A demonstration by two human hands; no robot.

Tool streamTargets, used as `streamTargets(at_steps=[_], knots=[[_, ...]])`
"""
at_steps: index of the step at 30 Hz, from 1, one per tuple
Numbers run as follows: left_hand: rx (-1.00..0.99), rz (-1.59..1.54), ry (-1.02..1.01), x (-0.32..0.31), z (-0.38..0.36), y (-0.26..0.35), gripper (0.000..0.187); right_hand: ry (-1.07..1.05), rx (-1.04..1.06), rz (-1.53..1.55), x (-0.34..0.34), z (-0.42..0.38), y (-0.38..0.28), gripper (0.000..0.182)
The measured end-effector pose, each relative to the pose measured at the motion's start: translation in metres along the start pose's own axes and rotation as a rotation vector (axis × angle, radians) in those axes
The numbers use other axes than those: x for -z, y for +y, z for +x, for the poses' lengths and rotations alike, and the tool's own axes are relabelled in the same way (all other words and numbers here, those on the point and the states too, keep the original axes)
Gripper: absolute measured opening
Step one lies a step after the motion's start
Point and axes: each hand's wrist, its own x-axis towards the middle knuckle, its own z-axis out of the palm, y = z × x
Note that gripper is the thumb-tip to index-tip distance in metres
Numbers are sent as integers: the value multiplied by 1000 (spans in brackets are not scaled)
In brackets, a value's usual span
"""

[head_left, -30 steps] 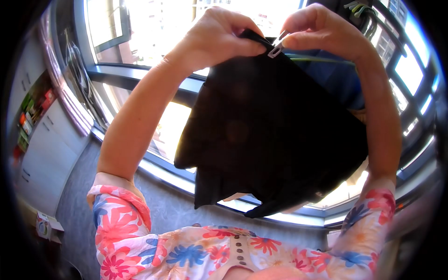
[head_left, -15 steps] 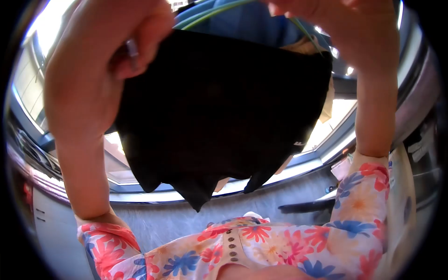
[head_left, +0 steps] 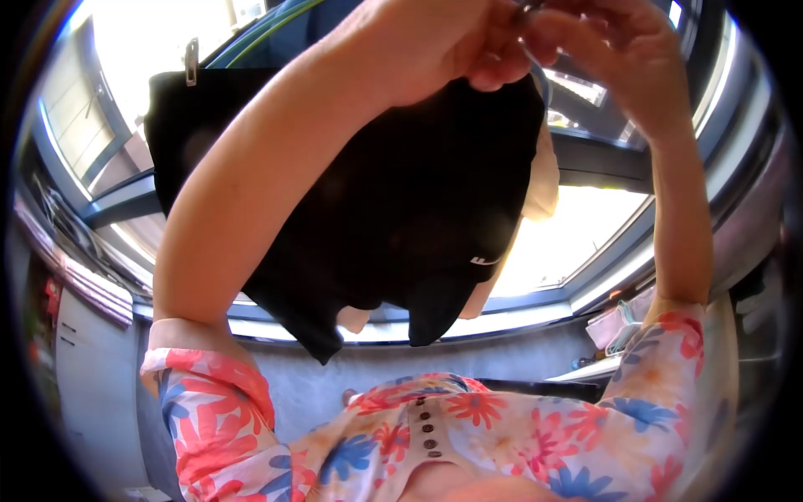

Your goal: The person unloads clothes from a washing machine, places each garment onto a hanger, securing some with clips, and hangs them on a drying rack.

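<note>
A black garment (head_left: 393, 226) with a small white logo near its lower right edge hangs in front of me. A metal clip (head_left: 191, 63) grips its upper left corner. My left hand (head_left: 460, 50) reaches across the front to the upper right corner, fingers closed at the fabric's edge. Close beside it, my right hand (head_left: 615, 63) has thumb and fingers pinched together at a small shiny metal piece that looks like another clip (head_left: 529, 7). The fingertips partly hide that piece and the corner.
Behind the garment hang beige cloth (head_left: 542, 180) and blue cloth with thin green-blue strands (head_left: 272, 32). Bright windows with dark frames (head_left: 602, 163) curve around. A white cabinet (head_left: 96, 368) stands at the lower left, and a pink item (head_left: 609, 328) lies on the right.
My left hand has left the upper left corner, where a clip now shows, and crossed to the right beside my right hand. The garment has shifted left in view.
</note>
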Motion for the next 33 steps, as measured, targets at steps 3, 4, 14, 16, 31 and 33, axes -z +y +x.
streamTargets(at_steps=[3, 4, 14, 16, 31, 33], knots=[[-55, 37, 61, -4, 13, -7, 35, 100, -140, 347, 20, -11, 29, 16], [-61, 33, 106, -8, 14, -7, 32, 141, -142, 469, 23, -12, 38, 16], [-176, 867, 310, -6, 26, -10, 14, -210, -202, 177, 49, -42, 97, 26], [-319, 1233, 265, 6, 24, -14, 11, -262, -290, 210, 35, -48, 103, 22], [-238, 1596, 112, 20, 22, -12, 24, -93, -50, -81, 16, -56, 106, 26], [-231, 1563, 95, 22, 21, -15, 33, -45, -17, -120, 15, -58, 91, 26]])
